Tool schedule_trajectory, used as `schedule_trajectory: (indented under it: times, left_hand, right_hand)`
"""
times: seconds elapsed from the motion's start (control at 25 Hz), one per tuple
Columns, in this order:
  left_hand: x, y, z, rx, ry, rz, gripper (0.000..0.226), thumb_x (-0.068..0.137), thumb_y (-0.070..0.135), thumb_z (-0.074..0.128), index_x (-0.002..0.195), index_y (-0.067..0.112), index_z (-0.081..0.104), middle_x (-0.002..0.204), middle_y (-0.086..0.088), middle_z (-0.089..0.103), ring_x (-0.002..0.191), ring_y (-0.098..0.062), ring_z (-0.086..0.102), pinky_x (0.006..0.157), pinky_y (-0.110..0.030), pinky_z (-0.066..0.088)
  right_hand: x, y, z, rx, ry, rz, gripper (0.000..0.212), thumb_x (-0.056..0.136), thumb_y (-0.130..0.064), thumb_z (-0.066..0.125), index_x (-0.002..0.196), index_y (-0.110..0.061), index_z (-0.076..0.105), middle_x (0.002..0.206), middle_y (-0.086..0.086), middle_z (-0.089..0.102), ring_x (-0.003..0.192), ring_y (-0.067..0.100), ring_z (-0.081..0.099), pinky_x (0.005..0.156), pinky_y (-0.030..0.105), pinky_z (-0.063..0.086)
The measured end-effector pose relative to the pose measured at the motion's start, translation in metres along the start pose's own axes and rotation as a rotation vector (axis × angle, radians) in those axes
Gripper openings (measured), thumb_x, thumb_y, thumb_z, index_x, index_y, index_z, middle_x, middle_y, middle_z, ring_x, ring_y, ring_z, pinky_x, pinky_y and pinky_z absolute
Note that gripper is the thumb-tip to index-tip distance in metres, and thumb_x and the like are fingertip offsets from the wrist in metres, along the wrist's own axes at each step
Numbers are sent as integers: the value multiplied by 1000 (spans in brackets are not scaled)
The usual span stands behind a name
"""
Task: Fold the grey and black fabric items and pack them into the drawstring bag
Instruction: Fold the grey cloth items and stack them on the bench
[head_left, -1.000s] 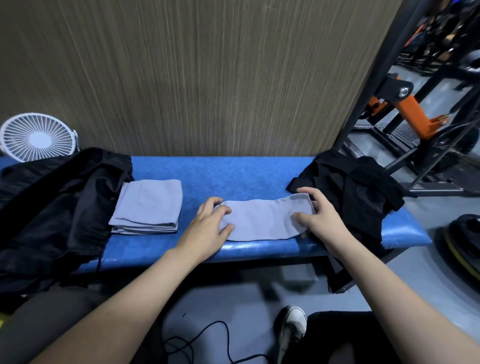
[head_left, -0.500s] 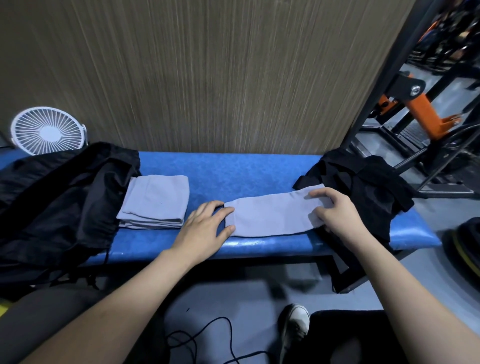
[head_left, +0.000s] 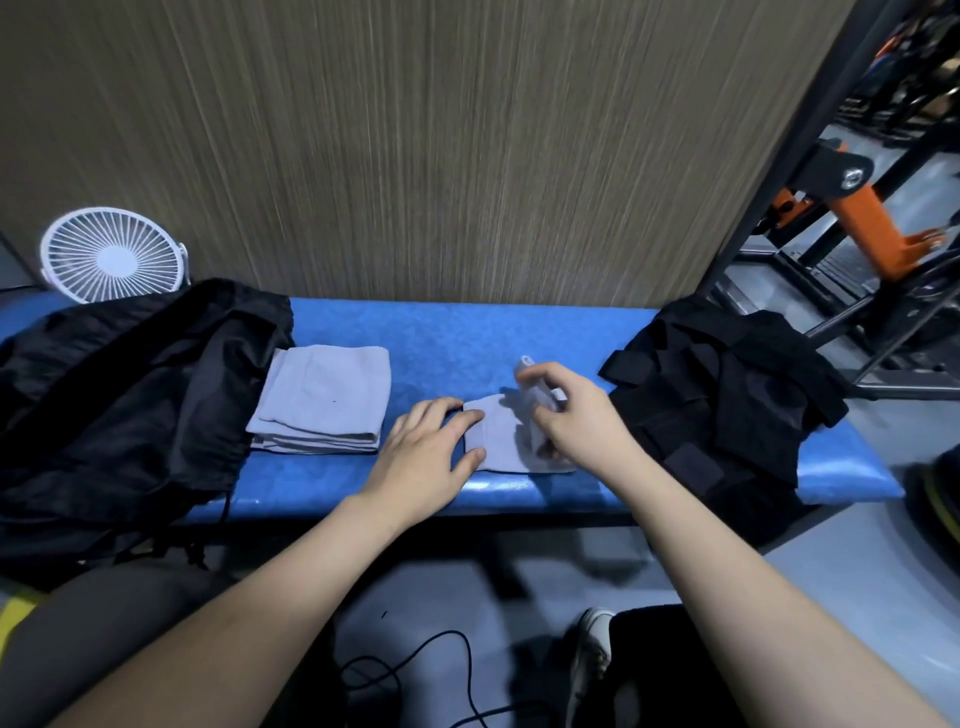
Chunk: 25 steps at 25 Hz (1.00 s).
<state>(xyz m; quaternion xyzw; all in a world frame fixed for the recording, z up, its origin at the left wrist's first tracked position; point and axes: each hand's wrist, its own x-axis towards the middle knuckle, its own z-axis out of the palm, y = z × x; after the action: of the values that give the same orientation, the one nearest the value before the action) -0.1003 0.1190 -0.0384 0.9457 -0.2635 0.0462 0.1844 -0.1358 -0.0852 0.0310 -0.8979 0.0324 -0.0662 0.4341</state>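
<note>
A small grey cloth (head_left: 501, 441) lies near the front edge of the blue bench (head_left: 467, 332). My left hand (head_left: 426, 452) presses flat on the cloth's left end, fingers spread. My right hand (head_left: 576, 415) pinches the cloth's right end and holds it lifted and doubled over toward the left. A folded grey cloth stack (head_left: 324, 397) rests to the left. The black drawstring bag (head_left: 119, 395) lies crumpled at the bench's left end. A black fabric item (head_left: 727, 400) is heaped at the right end.
A white desk fan (head_left: 111, 254) stands at the back left against the wood-grain wall. Black and orange gym equipment (head_left: 862, 218) fills the right. A black cable (head_left: 447, 670) and my shoe (head_left: 589, 654) are on the floor below.
My right hand has lifted the grey cloth's right end and carried it leftward over the cloth, halving its length. My left hand stayed on the left end.
</note>
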Motion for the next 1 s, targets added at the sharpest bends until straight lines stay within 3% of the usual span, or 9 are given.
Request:
schedule_trajectory:
  times: [0.12, 0.24, 0.36, 0.44, 0.56, 0.64, 0.72, 0.84, 1.0]
  left_hand:
    - [0, -1, 0, -5, 2, 10, 52, 96, 54, 44, 144, 33, 44, 146, 8, 40, 137, -16, 32, 111, -34, 28]
    - [0, -2, 1, 4, 17, 26, 55, 95, 54, 44, 145, 31, 43, 145, 7, 42, 137, -17, 34, 110, -34, 29]
    - [1, -2, -1, -27, 15, -2, 65, 93, 46, 53, 151, 22, 34, 147, 5, 43, 138, -19, 35, 111, -33, 28]
    - [1, 1, -4, -106, 25, -41, 69, 95, 38, 53, 155, 23, 23, 147, 4, 45, 137, -19, 36, 111, -34, 29]
    - [2, 3, -8, -188, 77, -46, 48, 98, 36, 35, 145, 35, 46, 137, 11, 53, 130, -17, 42, 106, -32, 34]
    - [3, 6, -8, -194, 81, -75, 47, 97, 45, 30, 133, 37, 58, 131, 15, 55, 127, -13, 43, 102, -30, 35]
    - [3, 7, -6, -140, 72, -83, 43, 97, 53, 38, 131, 37, 57, 130, 16, 52, 128, -11, 41, 102, -29, 33]
    - [2, 9, -4, -116, 61, -71, 44, 93, 53, 53, 133, 36, 53, 131, 14, 47, 129, -12, 38, 102, -28, 30]
    - [0, 10, -7, -119, 58, -120, 50, 90, 57, 56, 135, 36, 51, 123, 9, 43, 119, -16, 39, 102, -30, 33]
  right_hand:
    - [6, -4, 21, -111, -97, -7, 32, 93, -5, 55, 118, -22, 65, 120, 0, 67, 92, 10, 57, 67, 8, 38]
    - [7, -7, 30, -147, -172, -36, 40, 90, -9, 60, 128, -22, 59, 125, 5, 63, 105, 16, 60, 78, 15, 39]
    - [5, -10, 29, 3, -293, 36, 50, 93, -24, 67, 138, -26, 48, 128, 4, 58, 90, 14, 59, 85, 24, 43]
    - [5, -10, 26, 78, -301, 106, 46, 96, -25, 65, 138, -24, 48, 127, 5, 60, 78, 15, 60, 76, 24, 49]
    - [2, -9, 21, 220, -285, 190, 29, 99, -13, 58, 128, -16, 54, 122, 10, 62, 65, 24, 60, 55, 29, 52]
    - [1, -6, 17, 283, -254, 186, 21, 100, -9, 57, 120, -13, 59, 114, 7, 65, 61, 23, 61, 55, 33, 51]
    - [3, 1, 8, 130, -145, 65, 16, 97, -9, 60, 110, -16, 66, 101, -3, 69, 60, 17, 63, 63, 29, 50]
    - [11, 23, -5, -273, -14, -143, 23, 90, -10, 66, 109, -20, 70, 104, -7, 65, 87, 14, 60, 81, 25, 45]
    - [10, 47, -14, -582, -165, -57, 42, 89, -35, 69, 130, -32, 60, 128, -3, 48, 115, 23, 44, 101, 38, 36]
